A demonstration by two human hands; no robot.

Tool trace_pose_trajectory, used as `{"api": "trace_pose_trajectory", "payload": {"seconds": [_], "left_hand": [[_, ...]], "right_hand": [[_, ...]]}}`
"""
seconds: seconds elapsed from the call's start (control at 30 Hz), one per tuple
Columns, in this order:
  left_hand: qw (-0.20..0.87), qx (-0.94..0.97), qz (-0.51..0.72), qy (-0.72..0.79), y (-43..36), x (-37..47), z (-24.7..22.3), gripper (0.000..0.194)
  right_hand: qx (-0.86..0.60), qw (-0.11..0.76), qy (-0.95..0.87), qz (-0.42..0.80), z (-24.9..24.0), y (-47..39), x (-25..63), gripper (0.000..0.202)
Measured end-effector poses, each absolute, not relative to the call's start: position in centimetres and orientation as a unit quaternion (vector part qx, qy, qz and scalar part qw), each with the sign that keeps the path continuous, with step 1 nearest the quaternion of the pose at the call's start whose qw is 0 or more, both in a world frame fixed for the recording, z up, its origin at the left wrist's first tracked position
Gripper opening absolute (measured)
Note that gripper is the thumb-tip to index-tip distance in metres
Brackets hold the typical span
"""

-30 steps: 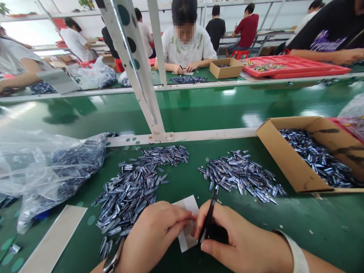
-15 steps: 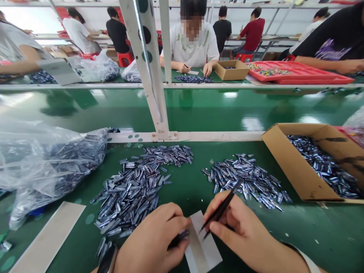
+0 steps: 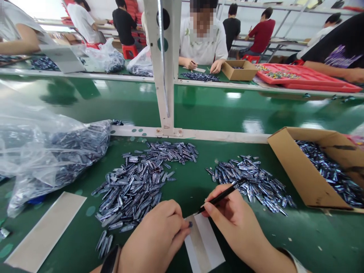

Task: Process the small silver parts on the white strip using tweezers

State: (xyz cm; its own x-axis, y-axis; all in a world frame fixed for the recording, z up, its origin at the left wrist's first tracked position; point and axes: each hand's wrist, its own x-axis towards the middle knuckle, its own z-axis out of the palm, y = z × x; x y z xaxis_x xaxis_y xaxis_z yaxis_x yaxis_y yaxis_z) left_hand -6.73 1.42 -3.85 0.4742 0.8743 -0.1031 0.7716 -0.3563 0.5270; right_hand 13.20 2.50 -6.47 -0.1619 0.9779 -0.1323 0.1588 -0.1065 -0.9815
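My left hand (image 3: 155, 237) is closed, thumb and fingers pinching a small dark shiny piece (image 3: 190, 224); only its end shows. Between the fingers of my right hand (image 3: 237, 222) are black tweezers (image 3: 223, 194), their tips pointing left at the upper edge of a pale strip on white paper (image 3: 212, 242). That paper lies on the green table between my hands. Behind my left hand spreads a large pile of slim, glossy dark-blue pieces (image 3: 133, 189). A smaller pile of similar pieces (image 3: 251, 178) lies beyond my right hand.
A cardboard box (image 3: 298, 174) with more pieces stands at right. On the left are a filled clear plastic bag (image 3: 76, 155) and a flat grey-beige sheet (image 3: 47, 231). A white metal post (image 3: 166, 76) rises from the rail. Across the green belt, a co-worker (image 3: 203, 41) sits working.
My right hand has turned the tweezers flatter, their tips moving up to the paper's top edge. My left fingers have shifted, showing only the piece's end. The view has swung slightly.
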Motion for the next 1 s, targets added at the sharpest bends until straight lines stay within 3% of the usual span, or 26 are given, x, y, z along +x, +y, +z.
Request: {"api": "trace_pose_trajectory", "payload": {"seconds": [0.2, 0.73, 1.0], "left_hand": [[0.202, 0.847, 0.092, 0.484, 1.6, -6.42, -4.12, 0.015], [0.17, 0.874, 0.161, 0.425, 1.28, -6.88, -4.41, 0.016], [0.217, 0.846, 0.12, 0.471, 1.26, -6.62, -3.85, 0.019]], "right_hand": [[-0.528, 0.383, -0.552, 0.52, -6.29, 2.7, 13.06, 0.015], [-0.528, 0.368, -0.556, 0.526, -6.11, 2.97, 13.08, 0.019], [-0.531, 0.363, -0.561, 0.521, -5.94, 3.01, 13.05, 0.017]]}}
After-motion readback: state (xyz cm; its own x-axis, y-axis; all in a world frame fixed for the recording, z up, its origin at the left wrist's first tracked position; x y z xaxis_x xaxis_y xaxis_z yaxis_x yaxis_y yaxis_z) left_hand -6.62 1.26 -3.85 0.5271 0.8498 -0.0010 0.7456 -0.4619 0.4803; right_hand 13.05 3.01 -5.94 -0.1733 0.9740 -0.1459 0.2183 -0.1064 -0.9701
